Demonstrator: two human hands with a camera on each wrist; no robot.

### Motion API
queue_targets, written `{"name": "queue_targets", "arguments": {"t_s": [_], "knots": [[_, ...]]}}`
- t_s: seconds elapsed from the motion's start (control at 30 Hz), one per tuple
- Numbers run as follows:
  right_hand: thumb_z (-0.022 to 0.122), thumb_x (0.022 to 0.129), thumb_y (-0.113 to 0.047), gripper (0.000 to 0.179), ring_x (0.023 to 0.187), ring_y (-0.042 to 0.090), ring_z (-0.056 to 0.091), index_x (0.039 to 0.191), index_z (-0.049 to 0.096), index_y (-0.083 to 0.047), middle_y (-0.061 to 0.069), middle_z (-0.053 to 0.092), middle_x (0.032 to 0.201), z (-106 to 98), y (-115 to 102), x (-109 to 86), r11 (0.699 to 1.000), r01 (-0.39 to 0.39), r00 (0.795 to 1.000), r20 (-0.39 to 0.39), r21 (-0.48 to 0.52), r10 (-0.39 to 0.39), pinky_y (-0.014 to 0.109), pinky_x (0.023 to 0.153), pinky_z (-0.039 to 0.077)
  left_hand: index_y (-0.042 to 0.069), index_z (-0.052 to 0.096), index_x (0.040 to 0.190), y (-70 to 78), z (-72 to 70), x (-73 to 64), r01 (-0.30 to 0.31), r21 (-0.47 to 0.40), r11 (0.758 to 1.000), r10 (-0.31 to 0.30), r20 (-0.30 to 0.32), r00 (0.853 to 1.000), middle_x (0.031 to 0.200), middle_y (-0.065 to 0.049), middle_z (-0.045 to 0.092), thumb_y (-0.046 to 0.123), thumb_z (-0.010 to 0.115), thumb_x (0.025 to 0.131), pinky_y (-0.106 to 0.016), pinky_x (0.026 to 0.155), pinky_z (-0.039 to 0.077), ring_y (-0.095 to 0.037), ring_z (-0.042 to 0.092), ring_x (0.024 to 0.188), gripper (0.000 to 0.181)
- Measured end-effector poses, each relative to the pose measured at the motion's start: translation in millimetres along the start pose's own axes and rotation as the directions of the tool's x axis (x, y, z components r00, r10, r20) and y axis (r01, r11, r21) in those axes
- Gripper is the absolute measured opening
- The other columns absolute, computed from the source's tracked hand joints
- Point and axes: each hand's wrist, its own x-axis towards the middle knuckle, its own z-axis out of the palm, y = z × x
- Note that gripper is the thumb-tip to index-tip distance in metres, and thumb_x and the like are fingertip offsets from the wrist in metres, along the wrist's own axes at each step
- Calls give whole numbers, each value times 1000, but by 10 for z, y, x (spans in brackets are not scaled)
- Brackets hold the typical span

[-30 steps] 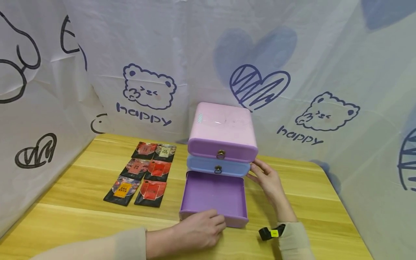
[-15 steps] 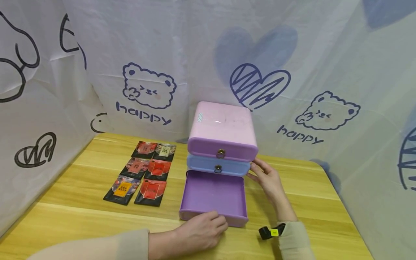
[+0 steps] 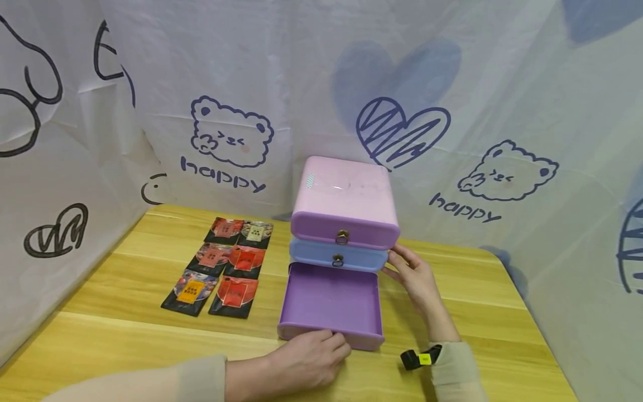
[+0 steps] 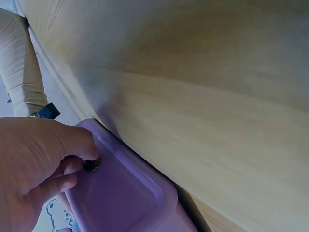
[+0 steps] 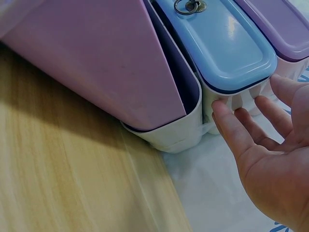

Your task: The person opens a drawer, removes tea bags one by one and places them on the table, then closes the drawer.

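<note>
A small three-tier drawer unit (image 3: 346, 187) stands at the back of the table, pink on top. Its bottom purple drawer (image 3: 331, 301) is pulled far out, with its bare inside showing. At that drawer's front is my left hand (image 3: 311, 357); thumb and fingers pinch the dark metal ring pull (image 4: 91, 165), which they partly cover. My right hand (image 3: 414, 279) rests its fingertips against the unit's right side, beside the blue middle drawer (image 5: 224, 48). Its fingers are extended and hold nothing. The blue drawer and the top purple drawer (image 3: 316, 228) are closed.
Several black and red food packets (image 3: 233, 296) lie in two columns on the wooden table (image 3: 120, 335), left of the unit. A white cloth (image 3: 311, 72) with drawings hangs behind. A black strap device (image 3: 412, 360) sits on the right wrist.
My left hand has shifted very slightly downward at the drawer front. The drawer and my right hand stay where they were.
</note>
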Motion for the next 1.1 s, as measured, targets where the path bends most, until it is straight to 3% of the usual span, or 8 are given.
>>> {"name": "queue_targets", "arguments": {"t_s": [0.27,0.7,1.1], "knots": [[56,107,-13,50,115,6,65,152,44,8,22,44,156,-2,13,-3,1000,-3,1000,0,7,3,35,101,56,28,69,96,-2,6,-16,-5,-49,999,4,-28,1000,98,7,56,28,56,101,-17,64,44,-10,50,86,14],[58,107,-16,51,116,6,65,152,45,6,20,45,155,-8,18,17,1000,15,1000,7,-5,-15,34,99,57,29,69,97,-59,50,-8,-12,-71,997,6,-82,997,99,8,58,26,57,101,-17,71,49,-10,53,88,13],[58,107,-15,52,115,6,66,152,44,7,21,44,156,-14,15,7,1000,12,1000,10,11,-12,35,100,56,27,70,97,-95,41,2,16,-93,996,-23,-72,997,100,7,60,25,57,99,-18,73,51,-10,55,89,13]]}}
